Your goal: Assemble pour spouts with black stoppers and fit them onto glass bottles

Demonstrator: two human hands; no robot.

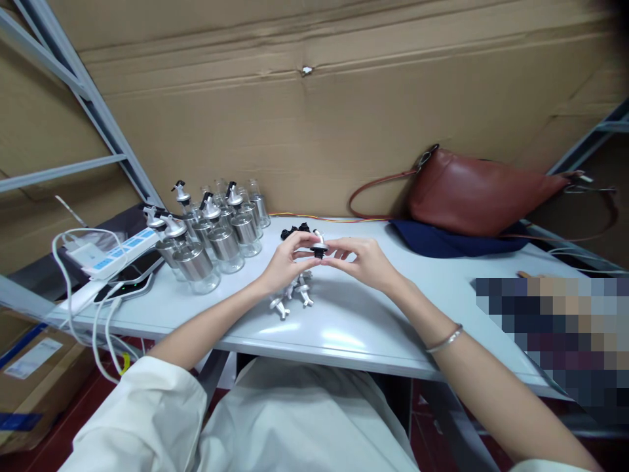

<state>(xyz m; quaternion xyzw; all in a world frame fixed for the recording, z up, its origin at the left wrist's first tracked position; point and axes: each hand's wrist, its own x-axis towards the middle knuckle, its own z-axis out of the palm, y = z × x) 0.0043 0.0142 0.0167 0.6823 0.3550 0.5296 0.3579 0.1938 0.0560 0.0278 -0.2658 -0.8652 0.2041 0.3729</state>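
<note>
My left hand (pixel 286 264) and my right hand (pixel 360 260) meet above the white table (pixel 344 328), fingers pinched together on a small white and black dispenser cap (pixel 319 248). Under my hands lies a small pile of white cap parts (pixel 291 296). A few black rings (pixel 293 231) lie just behind. To the left stands a cluster of several glass and steel dispenser bottles (pixel 216 226), some with pourer tops fitted.
A white power strip (pixel 115 252) with cables and a dark phone (pixel 132 278) sit at the table's left edge. A brown leather bag (pixel 472 193) rests on navy cloth (pixel 442 241) at the back right. Cardboard lines the wall. A cardboard box (pixel 29 387) stands on the floor, left.
</note>
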